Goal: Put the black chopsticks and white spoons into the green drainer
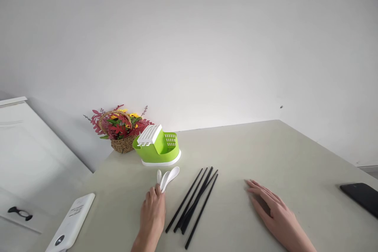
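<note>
My left hand (153, 209) is closed around the handles of a few white spoons (169, 177), whose bowls point away from me. Just right of that hand lie several black chopsticks (198, 197), loosely side by side with some crossing. My right hand (270, 209) rests on the table farther right, fingers stretched out and holding nothing. Beyond the spoons stands a green cutlery holder (150, 153) with a white slotted top and a white base.
Behind the holder is a wicker basket (122, 144) of red and yellow flowers. A white power bank-like device (73, 220) lies at the table's left edge, beside a white cabinet (35, 165). A black phone (362, 197) lies at the right. The table (236, 149) meets a wall behind.
</note>
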Available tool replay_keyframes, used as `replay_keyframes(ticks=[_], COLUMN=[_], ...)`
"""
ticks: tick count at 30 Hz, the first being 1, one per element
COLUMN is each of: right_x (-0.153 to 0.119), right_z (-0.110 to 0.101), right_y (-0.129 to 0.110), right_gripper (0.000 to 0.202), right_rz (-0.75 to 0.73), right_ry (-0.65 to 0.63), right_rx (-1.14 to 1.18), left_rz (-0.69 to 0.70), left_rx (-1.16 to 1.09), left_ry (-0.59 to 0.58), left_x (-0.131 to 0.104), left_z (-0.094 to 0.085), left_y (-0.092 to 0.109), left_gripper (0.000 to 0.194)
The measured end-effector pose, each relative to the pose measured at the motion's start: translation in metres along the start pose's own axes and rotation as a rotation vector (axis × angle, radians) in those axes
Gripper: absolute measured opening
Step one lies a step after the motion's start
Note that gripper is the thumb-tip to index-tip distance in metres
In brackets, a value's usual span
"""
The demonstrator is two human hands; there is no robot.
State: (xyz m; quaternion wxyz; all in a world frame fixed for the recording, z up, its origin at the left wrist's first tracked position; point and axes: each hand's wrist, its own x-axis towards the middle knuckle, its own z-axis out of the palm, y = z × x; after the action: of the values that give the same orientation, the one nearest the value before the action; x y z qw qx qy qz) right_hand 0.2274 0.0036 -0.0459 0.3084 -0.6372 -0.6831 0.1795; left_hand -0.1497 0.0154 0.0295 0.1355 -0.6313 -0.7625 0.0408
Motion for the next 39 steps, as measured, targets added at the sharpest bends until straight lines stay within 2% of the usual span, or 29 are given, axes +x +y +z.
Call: replay_keyframes(ticks=[8, 13, 17, 21, 24, 27, 30, 33, 39], right_x=[0.001, 0.002, 0.003, 0.003, 0.003, 0.003, 0.005, 0.006, 0.005], right_z=[-0.002, -0.001, -0.001, -0.004, -0.008, -0.01, -0.01, -0.009, -0.01], right_y=[-0.002, -0.001, -0.001, -0.003, -0.007, -0.01, -0.008, -0.005, -0.009], right_gripper=[0.038, 0.036, 0.035, 0.036, 0.04, 0.044, 0.048, 0.051, 0.043], right_rz=[-0.022, -0.046, -0.046, -0.014, 0.059, 0.112, 0.107, 0.104, 0.077], right_ry=[0.021, 0.043, 0.02, 0.008, 0.023, 0.04, 0.074, 0.069, 0.053], right_rx=[0.022, 0.043, 0.06, 0.086, 0.11, 0.151, 0.2, 0.214, 0.152], left_rz=[0.106, 0.092, 0.193, 0.342, 0.436, 0.491, 0.522, 0.534, 0.522], left_rx=[0.018, -0.131, -0.272, -0.362, -0.366, -0.366, -0.368, -0.341, -0.245], left_ry=[0.058, 0.112, 0.149, 0.116, 0.1, 0.103, 0.131, 0.144, 0.094], left_x=[0.001, 0.0, -0.007, -0.022, -0.034, -0.041, -0.044, -0.046, -0.05], left_z=[0.004, -0.007, -0.026, -0.042, -0.041, -0.032, -0.021, -0.013, -0.012], left_y=[-0.004, 0.007, 0.04, 0.091, 0.129, 0.156, 0.171, 0.177, 0.184], left_gripper=[0.038, 0.036, 0.036, 0.035, 0.037, 0.041, 0.048, 0.057, 0.064])
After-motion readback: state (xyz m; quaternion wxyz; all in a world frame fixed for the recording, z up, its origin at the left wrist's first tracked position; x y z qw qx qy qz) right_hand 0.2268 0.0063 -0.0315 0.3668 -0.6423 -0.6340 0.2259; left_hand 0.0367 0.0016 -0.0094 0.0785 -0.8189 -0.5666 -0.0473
